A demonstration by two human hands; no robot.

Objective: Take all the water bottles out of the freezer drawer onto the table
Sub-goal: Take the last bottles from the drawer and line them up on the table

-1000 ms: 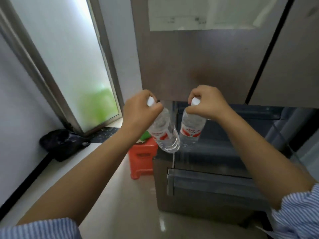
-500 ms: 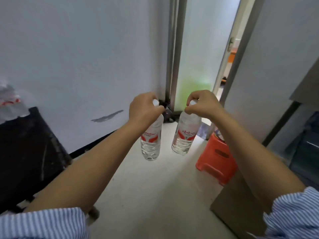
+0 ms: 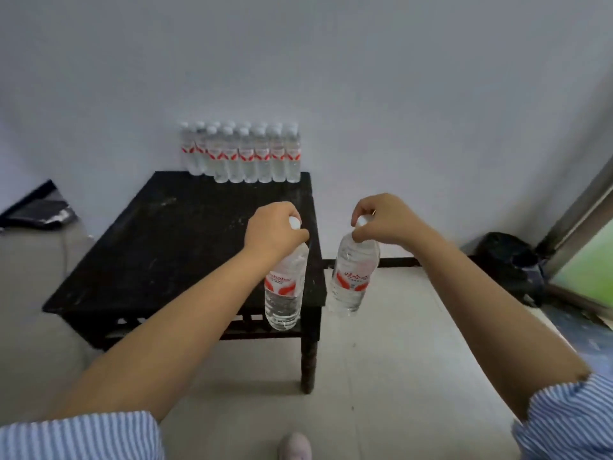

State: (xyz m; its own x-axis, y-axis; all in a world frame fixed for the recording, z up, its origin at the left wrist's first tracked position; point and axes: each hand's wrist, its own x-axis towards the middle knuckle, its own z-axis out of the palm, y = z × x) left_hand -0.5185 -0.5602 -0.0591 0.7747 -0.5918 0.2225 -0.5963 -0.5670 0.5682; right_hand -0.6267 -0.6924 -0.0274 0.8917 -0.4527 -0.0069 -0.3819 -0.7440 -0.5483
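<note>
My left hand (image 3: 273, 232) grips the white cap of a clear water bottle (image 3: 285, 290) with a red label, hanging over the near right corner of the black table (image 3: 172, 240). My right hand (image 3: 384, 222) holds a second such bottle (image 3: 353, 280) by its cap, dangling just right of the table's edge, above the floor. Several more bottles (image 3: 242, 152) stand in rows at the table's far edge against the white wall. The freezer drawer is out of view.
A black bag (image 3: 510, 263) lies on the floor at the right by a door frame (image 3: 577, 214). A dark object (image 3: 36, 207) lies at the left by the wall. My shoe tip (image 3: 295, 446) shows on the pale tiled floor.
My view has swung left from the freezer, past the doorway and orange stool, to the black table. Both hands kept their bottles by the caps throughout.
</note>
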